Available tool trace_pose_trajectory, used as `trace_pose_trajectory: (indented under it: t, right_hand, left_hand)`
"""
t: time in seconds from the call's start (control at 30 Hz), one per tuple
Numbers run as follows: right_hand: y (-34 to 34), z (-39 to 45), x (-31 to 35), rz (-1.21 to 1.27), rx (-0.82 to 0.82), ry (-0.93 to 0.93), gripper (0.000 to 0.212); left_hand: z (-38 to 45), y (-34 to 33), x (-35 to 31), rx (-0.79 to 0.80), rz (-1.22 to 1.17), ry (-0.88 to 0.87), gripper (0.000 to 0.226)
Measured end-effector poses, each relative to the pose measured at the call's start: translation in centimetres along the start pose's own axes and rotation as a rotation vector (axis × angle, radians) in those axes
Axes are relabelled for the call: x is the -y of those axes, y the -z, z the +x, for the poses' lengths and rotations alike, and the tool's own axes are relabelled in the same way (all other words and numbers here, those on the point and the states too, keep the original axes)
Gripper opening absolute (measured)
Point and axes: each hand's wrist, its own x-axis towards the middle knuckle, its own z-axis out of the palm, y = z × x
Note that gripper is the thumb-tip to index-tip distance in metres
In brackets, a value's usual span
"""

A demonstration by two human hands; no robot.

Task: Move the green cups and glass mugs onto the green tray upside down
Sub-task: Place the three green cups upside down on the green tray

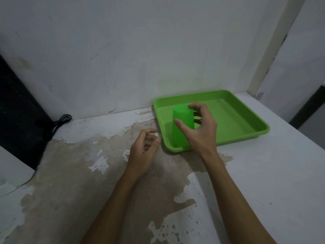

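Green cup (182, 125): inverted, axis upright, in near-left corner of green tray (237, 118). Right hand (202, 127) nearer, thumb and fingers loosely around cup wall; firm contact unclear. Left hand (144, 147) half-curled, empty, just left of tray on counter (272, 173).

Dim, flat light; soft overall blur; wide-angle edge bending.

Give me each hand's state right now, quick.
Left hand: empty, fingers loosely curled, beside the tray.
Right hand: fingers spread around the upside-down cup on the tray; firm grip or letting go cannot be told.
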Motion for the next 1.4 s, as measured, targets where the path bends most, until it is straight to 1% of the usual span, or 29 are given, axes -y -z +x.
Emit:
trace_pose_trajectory:
  t: [0.17,0.33,0.6,0.73,0.8,0.93,1.0,1.07,1.13,1.23,1.3,1.33,1.4]
  right_hand:
    - [-0.5,-0.5,-0.4,-0.049,0.027,0.004,0.047]
    - [-0.9,-0.9,-1.0,-0.082,0.094,0.010,0.046]
    - [-0.8,-1.0,-1.4,-0.118,0.096,-0.001,0.044]
    - [-0.8,-0.9,-1.1,-0.101,0.082,-0.020,0.038]
    - [-0.8,-0.7,-0.6,-0.097,0.048,-0.004,0.033]
    - [-0.9,-0.6,1.2,-0.112,-0.060,0.096,0.020]
    - [-1.3,-0.9,2.6,-0.086,-0.065,0.152,0.016]
    - [-2.0,-1.5,4.1,-0.017,-0.003,0.192,0.015]
    - [-3.0,-2.3,5.5,0.094,0.092,0.174,0.016]
    - [-5.4,-4.5,7.7,0.238,0.240,0.139,0.019]
    - [-6.6,-5.8,8.7,0.304,0.319,0.106,0.021]
    - [-8.7,-7.3,10.3,0.362,0.413,0.090,0.021]
    - [-9.9,-8.5,11.2,0.407,0.491,0.045,0.020]
  left_hand:
    - [0.0,0.0,0.4,0.040,0.019,-0.004,0.020]
    - [0.1,-0.1,0.5,0.046,0.049,-0.008,0.021]
    - [0.1,-0.1,0.6,0.041,0.075,-0.016,0.022]
    - [0.1,-0.1,0.5,0.025,0.098,-0.060,0.024]
    - [-0.1,0.0,0.2,-0.004,0.103,-0.080,0.022]
    - [-0.6,0.2,-0.7,-0.071,0.130,-0.117,0.024]
    - [-1.3,0.5,-1.2,-0.096,0.145,-0.140,0.024]
    - [-2.5,1.5,-1.7,-0.093,0.169,-0.164,0.026]
    - [-4.0,3.4,-1.9,-0.088,0.205,-0.200,0.028]
    - [-6.6,7.9,-2.9,-0.130,0.251,-0.169,0.029]
    - [-7.9,10.0,-3.6,-0.156,0.293,-0.180,0.022]
    - [-9.6,12.5,-4.1,-0.209,0.350,-0.179,0.018]
    - [-10.7,14.1,-5.0,-0.221,0.396,-0.239,0.012]
